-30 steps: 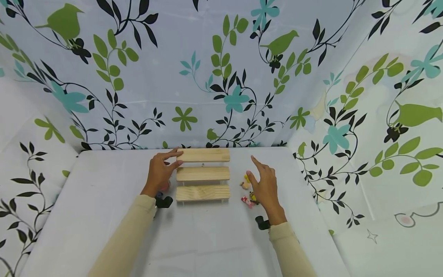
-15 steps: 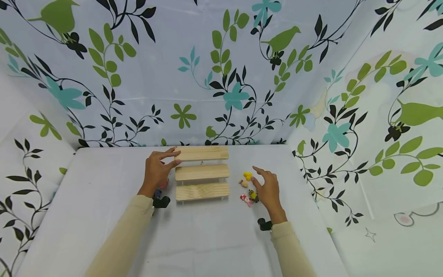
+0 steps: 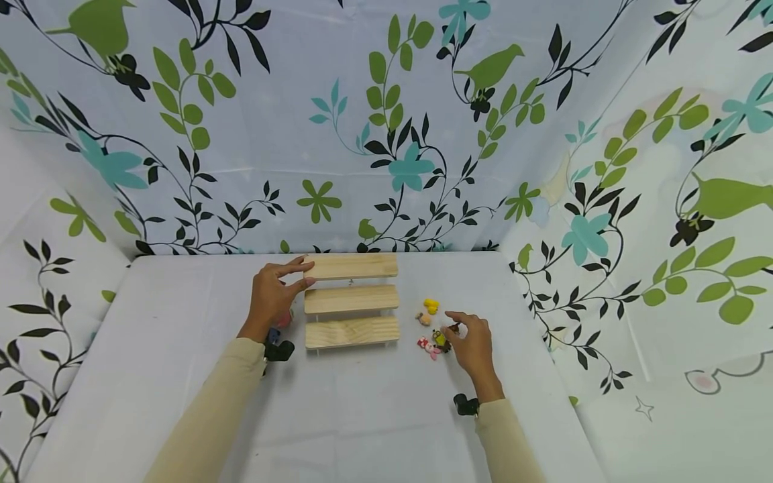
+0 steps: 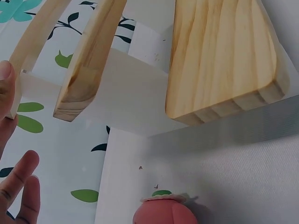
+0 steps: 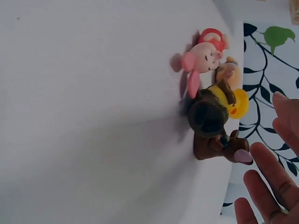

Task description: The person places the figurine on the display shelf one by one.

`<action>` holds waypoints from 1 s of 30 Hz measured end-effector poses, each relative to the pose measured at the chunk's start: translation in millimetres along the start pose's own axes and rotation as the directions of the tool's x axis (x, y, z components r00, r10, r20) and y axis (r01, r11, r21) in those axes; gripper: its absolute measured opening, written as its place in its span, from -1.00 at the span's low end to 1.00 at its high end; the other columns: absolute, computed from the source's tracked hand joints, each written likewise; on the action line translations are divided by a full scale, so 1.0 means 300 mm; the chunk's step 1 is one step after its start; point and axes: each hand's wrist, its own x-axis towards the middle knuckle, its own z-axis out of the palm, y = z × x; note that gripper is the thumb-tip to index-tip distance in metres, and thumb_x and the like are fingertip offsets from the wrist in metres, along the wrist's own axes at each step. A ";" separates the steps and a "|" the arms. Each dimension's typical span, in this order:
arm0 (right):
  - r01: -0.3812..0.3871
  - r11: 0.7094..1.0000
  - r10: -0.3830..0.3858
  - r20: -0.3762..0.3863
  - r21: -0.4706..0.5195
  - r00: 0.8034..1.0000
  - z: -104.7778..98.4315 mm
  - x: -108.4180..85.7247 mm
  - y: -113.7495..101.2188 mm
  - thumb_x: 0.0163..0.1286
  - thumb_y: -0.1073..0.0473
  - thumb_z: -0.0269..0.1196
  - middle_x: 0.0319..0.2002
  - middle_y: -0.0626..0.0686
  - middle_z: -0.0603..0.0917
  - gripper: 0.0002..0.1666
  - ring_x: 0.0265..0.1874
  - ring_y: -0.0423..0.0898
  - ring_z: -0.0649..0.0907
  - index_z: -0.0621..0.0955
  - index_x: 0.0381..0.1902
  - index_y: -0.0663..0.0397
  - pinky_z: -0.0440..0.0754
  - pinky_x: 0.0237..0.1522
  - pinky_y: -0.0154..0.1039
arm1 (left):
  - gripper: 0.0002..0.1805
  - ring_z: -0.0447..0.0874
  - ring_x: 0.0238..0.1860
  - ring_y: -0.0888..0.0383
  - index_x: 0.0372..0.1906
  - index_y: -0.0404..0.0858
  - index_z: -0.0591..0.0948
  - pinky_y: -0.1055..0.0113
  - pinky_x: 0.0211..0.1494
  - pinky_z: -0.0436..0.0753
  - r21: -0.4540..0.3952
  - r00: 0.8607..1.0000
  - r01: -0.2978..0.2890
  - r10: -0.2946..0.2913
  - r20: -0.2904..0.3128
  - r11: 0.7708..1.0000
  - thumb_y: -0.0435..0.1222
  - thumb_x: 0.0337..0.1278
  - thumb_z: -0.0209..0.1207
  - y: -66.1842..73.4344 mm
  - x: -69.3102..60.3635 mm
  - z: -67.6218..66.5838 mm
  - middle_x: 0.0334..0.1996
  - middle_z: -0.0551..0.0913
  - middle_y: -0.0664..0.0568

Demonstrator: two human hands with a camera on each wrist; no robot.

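Observation:
My left hand (image 3: 272,298) grips the left end of the top board of a three-step wooden display stand (image 3: 352,299), thumb below and index finger along the end. The stand's pale boards (image 4: 224,60) fill much of the left wrist view. My right hand (image 3: 474,345) hovers at the right of a small cluster of figurines, thumb and index finger apart near a brown figurine (image 5: 219,145). Beside that lie a yellow-and-dark figurine (image 3: 441,339), a pink figurine with long ears (image 5: 204,58), a yellow duck-like figurine (image 3: 431,306) and a tan figurine (image 3: 424,319).
A reddish-pink round figurine (image 4: 164,210) with a green top stands left of the stand, partly behind my left wrist. A white-covered table (image 3: 362,416) bears everything. Patterned cloth (image 3: 241,134) hangs behind and to the sides.
My right hand has come down and back toward the brown figurine, uncovering the yellow figurine. The left hand keeps its hold on the top board; the view has shifted slightly.

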 end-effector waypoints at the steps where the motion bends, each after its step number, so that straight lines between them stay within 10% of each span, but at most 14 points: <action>1: -0.002 1.000 0.002 0.000 -0.002 1.000 0.002 -0.004 0.005 0.40 0.14 0.49 0.12 0.17 0.72 -0.56 0.17 0.20 0.54 0.74 0.22 -0.08 0.49 0.17 0.11 | -0.57 0.60 0.15 -0.12 0.16 -0.13 0.80 0.15 -0.04 0.47 -0.001 1.000 0.003 -0.003 0.002 1.000 -0.19 0.18 0.52 0.000 0.000 0.000 0.29 0.70 0.01; 30: -0.109 0.994 0.110 -0.109 0.013 0.988 0.048 -0.006 0.055 0.37 0.15 0.51 -0.05 0.12 0.80 -0.56 -0.01 0.12 0.71 0.74 0.20 0.01 0.59 0.07 0.10 | -0.57 0.59 0.17 -0.05 0.18 -0.04 0.80 0.13 0.02 0.52 -0.042 0.999 0.043 -0.042 0.027 0.998 -0.11 0.20 0.51 -0.021 0.000 -0.004 0.32 0.68 0.06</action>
